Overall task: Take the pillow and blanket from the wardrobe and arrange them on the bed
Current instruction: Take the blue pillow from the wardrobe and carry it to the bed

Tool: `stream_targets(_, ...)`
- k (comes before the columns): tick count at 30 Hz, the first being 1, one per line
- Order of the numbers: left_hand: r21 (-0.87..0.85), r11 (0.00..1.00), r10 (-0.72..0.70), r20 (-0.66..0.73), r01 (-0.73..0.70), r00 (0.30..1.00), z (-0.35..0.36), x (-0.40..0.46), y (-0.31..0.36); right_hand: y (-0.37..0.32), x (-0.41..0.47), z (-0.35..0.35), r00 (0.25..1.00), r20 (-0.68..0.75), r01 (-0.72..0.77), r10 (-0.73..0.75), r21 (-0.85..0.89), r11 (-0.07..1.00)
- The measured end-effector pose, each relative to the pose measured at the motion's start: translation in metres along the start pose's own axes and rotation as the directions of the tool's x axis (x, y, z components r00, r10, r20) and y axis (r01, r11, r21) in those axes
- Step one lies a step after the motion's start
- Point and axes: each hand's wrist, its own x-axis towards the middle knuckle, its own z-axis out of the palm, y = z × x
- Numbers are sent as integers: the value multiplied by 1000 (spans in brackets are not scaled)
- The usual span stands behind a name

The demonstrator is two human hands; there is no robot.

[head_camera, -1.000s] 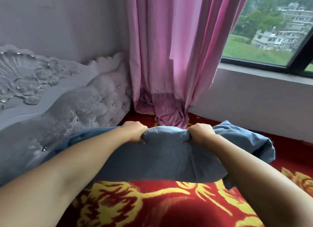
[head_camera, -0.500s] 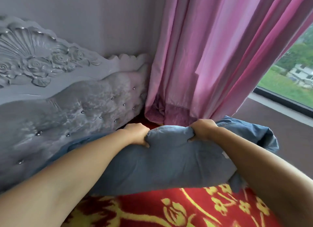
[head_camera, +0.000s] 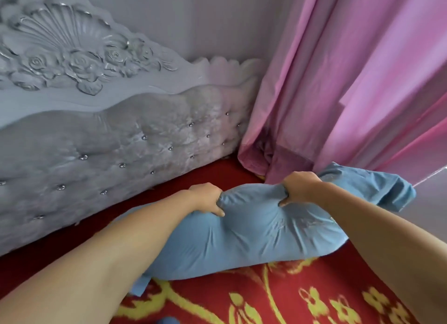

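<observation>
Blue pillow [head_camera: 254, 232] on red bed cover [head_camera: 290, 297], left hand [head_camera: 208, 198] and right hand [head_camera: 300, 188] clenched on its far edge, grey headboard [head_camera: 108, 135] left, pink curtain [head_camera: 338, 82] far right

The pillow [head_camera: 254, 229] lies on the bed [head_camera: 278, 297]; headboard [head_camera: 108, 140] at ten o'clock, curtain [head_camera: 338, 82] at one.
</observation>
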Motion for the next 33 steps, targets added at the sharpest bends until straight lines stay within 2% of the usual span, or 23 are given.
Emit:
stream_targets(8,-60,997,52,8,-51,999,-49,47,-52,3,64,-57,999,49,-18,17,7,1000)
stream_targets(16,-124,991,55,22,-52,998,-59,99,-54,38,117,-52,997,75,27,-30,40,999)
stream_targets(20,-183,982,-30,53,39,998,-67,148,-43,82,174,-65,981,168,93,-100,47,995)
stream_targets(24,-292,933,-165,171,209,971,-67,214,-49,116,280,-66,930,297,211,-216,49,976)
stream_targets(26,-292,916,-211,227,274,951,-60,249,-60,119,340,-44,915,304,271,-263,19,963)
stream_targets(28,-252,910,-284,201,330,938,-49,287,-76,119,390,-8,929,234,303,-287,-33,952)
stream_targets(29,-222,908,-328,145,354,933,-43,306,-85,119,412,13,944,161,299,-287,-59,952)
stream_targets(31,-140,901,-421,-58,410,905,-28,341,-100,117,446,55,961,-30,273,-275,-65,960)
stream_targets(33,-90,848,-528,-218,522,821,-6,363,-113,108,466,92,952,-173,256,-252,1,967)
